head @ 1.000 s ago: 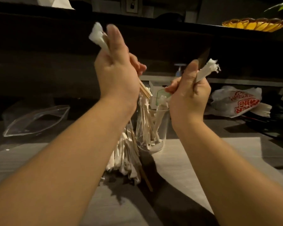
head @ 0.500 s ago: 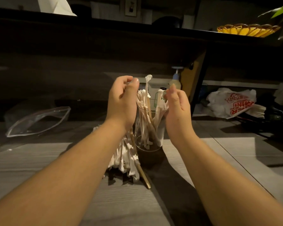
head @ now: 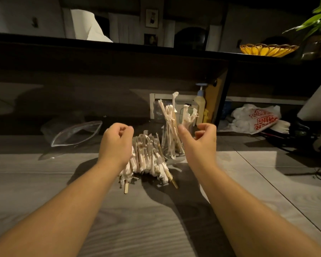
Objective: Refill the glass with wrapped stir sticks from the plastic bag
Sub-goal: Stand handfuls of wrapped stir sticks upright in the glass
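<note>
Both of my hands have dropped away from the sticks since half a second ago. My left hand (head: pixel 117 143) hangs curled and holds nothing; my right hand (head: pixel 198 140) is loosely open beside the glass (head: pixel 171 145), not touching it as far as I can tell. Wrapped stir sticks (head: pixel 170 119) stand in the glass, a heap of them (head: pixel 146 160) just left of it on the table (head: pixel 156 229). Farther left lies the clear plastic bag (head: pixel 76 133). A white bag (head: pixel 256 118) at the right carries red lettering, upside down, unreadable.
</note>
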### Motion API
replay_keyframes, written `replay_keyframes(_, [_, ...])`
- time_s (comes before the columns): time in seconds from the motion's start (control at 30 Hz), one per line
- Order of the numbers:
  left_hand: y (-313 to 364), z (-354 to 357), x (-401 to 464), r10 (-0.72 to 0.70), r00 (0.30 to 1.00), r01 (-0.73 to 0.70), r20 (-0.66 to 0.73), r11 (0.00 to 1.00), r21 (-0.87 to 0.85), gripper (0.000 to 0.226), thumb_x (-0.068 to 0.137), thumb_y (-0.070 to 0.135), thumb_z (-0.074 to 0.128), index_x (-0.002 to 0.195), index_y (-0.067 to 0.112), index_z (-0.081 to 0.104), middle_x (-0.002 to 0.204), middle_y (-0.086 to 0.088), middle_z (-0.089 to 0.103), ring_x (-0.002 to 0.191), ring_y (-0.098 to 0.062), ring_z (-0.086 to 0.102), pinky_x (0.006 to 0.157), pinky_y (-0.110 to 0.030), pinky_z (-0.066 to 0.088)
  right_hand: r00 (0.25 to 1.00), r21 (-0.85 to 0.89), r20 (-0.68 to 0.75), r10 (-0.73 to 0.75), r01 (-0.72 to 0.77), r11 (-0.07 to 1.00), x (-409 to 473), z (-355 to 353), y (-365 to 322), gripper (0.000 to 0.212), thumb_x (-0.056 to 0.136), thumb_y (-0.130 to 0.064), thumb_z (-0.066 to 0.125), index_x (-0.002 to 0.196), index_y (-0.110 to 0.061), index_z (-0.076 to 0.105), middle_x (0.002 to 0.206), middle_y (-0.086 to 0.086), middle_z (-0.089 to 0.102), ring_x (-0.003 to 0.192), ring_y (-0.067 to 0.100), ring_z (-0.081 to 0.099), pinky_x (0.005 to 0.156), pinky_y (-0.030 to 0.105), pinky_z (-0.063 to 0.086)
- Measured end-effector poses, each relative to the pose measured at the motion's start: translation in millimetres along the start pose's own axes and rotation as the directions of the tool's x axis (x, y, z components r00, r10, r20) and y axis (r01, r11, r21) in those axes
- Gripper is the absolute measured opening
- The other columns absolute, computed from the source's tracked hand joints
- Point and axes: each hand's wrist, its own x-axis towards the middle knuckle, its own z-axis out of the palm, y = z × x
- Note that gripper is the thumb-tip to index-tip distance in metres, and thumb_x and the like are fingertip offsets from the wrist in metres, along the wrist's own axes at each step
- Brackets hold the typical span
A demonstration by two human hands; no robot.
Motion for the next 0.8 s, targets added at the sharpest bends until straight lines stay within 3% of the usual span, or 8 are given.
replay_keyframes(0.17, [-20.4, -11.6, -8.6, -0.21, 0.976, 0.217, -0.055, 0.958, 0.187, 0.012, 0.096, 0.03, 0.053, 0.093, 0.022, 0.062, 0.093, -0.006, 0.064, 0.075, -0.021, 0.059, 0.057, -0.033, 0.045, 0.984, -0.178, 0.05, 0.172, -0.161, 0.971, -27.7, 12.3, 1.5, 0.041, 0.083, -0.041, 0.073, 0.107, -0.026, 0.044, 0.11, 0.004, 0.054, 0.083, 0.015, 0.06, 0.057, 0.025, 0.045])
replay_keyframes(0.23, [-21.6, -12.4, -8.9, -0.237, 0.97, 0.241, -0.048, 0.936, 0.257, 0.015, 0.095, 0.032, 0.054, 0.09, 0.02, 0.061, 0.096, -0.008, 0.063, 0.075, -0.021, 0.058, 0.054, -0.031, 0.039, 0.963, -0.272, 0.114, 0.246, -0.207, 0.94, -35.3, 22.5, -1.2, 0.033, 0.084, -0.034, 0.069, 0.106, -0.022, 0.048, 0.107, 0.005, 0.059, 0.081, 0.018, 0.064, 0.055, 0.029, 0.049])
replay_keyframes(0.3, [-20.3, -10.3, -9.8, -0.236, 0.972, 0.224, 0.001, 0.925, 0.307, 0.021, 0.093, 0.033, 0.055, 0.082, 0.016, 0.061, 0.084, -0.007, 0.064, 0.067, -0.021, 0.057, 0.052, -0.03, 0.038, 0.943, -0.332, 0.18, 0.281, -0.21, 0.92, -41.7, 32.7, -3.5, 0.024, 0.085, -0.032, 0.067, 0.102, -0.018, 0.056, 0.093, 0.005, 0.065, 0.073, 0.016, 0.066, 0.051, 0.029, 0.049])
replay_keyframes(0.4, [-19.6, -10.7, -8.0, -0.274, 0.957, 0.239, 0.099, 0.932, 0.272, 0.026, 0.086, 0.03, 0.059, 0.065, 0.014, 0.056, 0.056, -0.001, 0.049, 0.05, -0.018, 0.046, 0.049, -0.032, 0.036, 0.934, -0.408, 0.231, 0.274, -0.162, 0.899, -44.7, 49.2, -11.1, 0.018, 0.086, -0.033, 0.066, 0.081, -0.018, 0.058, 0.072, 0.002, 0.066, 0.063, 0.016, 0.064, 0.05, 0.03, 0.052])
replay_keyframes(0.5, [-17.1, -13.8, -2.1, -0.356, 0.917, 0.324, 0.18, 0.927, 0.188, 0.027, 0.081, 0.037, 0.059, 0.069, 0.014, 0.062, 0.059, -0.005, 0.053, 0.054, -0.021, 0.051, 0.054, -0.036, 0.042, 0.906, -0.481, 0.28, 0.318, -0.154, 0.863, -39.6, 62.2, -21.3, 0.021, 0.086, -0.031, 0.069, 0.076, -0.015, 0.059, 0.068, 0.003, 0.065, 0.059, 0.017, 0.063, 0.047, 0.027, 0.047])
replay_keyframes(0.63, [-20.4, -15.1, 3.9, -0.392, 0.901, 0.356, 0.186, 0.913, 0.199, 0.034, 0.085, 0.045, 0.065, 0.076, 0.012, 0.062, 0.054, 0.0, 0.055, 0.051, -0.017, 0.053, 0.049, -0.029, 0.037, 0.84, -0.485, 0.364, 0.402, -0.197, 0.852, -31.0, 64.6, -23.6, 0.024, 0.083, -0.03, 0.075, 0.084, -0.013, 0.058, 0.074, 0.003, 0.063, 0.064, 0.015, 0.061, 0.047, 0.026, 0.045])
replay_keyframes(0.73, [-19.1, -15.5, 6.4, -0.38, 0.901, 0.325, 0.209, 0.911, 0.255, 0.039, 0.084, 0.043, 0.069, 0.063, 0.016, 0.051, 0.037, 0.008, 0.042, 0.04, -0.013, 0.043, 0.045, -0.026, 0.029, 0.8, -0.448, 0.412, 0.436, -0.239, 0.862, -26.8, 55.1, -20.6, 0.057, 0.076, -0.038, 0.082, 0.117, -0.009, 0.056, 0.089, 0.0, 0.062, 0.074, 0.013, 0.059, 0.047, 0.025, 0.042])
replay_keyframes(0.8, [-18.0, -15.0, 7.2, -0.394, 0.89, 0.332, 0.23, 0.905, 0.267, 0.038, 0.084, 0.037, 0.071, 0.061, 0.017, 0.049, 0.03, 0.011, 0.036, 0.04, -0.013, 0.038, 0.045, -0.025, 0.028, 0.777, -0.389, 0.454, 0.436, -0.267, 0.882, -22.2, 49.9, -15.9, 0.078, 0.073, -0.052, 0.081, 0.133, -0.01, 0.053, 0.106, 0.003, 0.065, 0.086, 0.017, 0.061, 0.059, 0.03, 0.052])
